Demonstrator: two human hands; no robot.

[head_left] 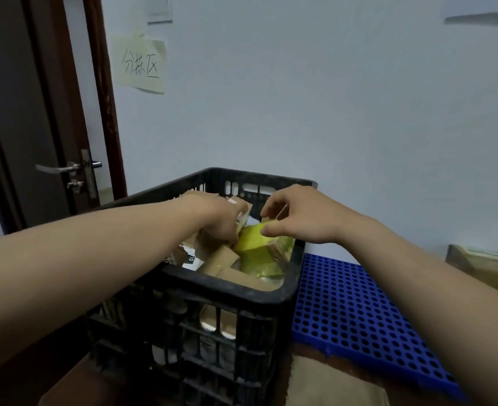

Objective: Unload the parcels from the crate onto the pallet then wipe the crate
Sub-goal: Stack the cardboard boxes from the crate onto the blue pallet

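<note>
A black slatted crate (236,291) stands in front of me, holding several brown cardboard parcels (221,259) and a yellow-green wrapped parcel (256,247). My left hand (215,218) reaches into the crate and grips a small brown box near the yellow-green parcel. My right hand (297,215) is over the crate's right side, thumb and fingers pinching the top of a parcel beside the yellow-green one. A blue perforated pallet (359,312) lies on the floor right of the crate.
A cardboard box (487,265) sits at the far right beyond the pallet. A dark door (37,112) with a metal handle stands at the left. The white wall behind carries a paper note (142,65). Brown paper lies on the floor at bottom right.
</note>
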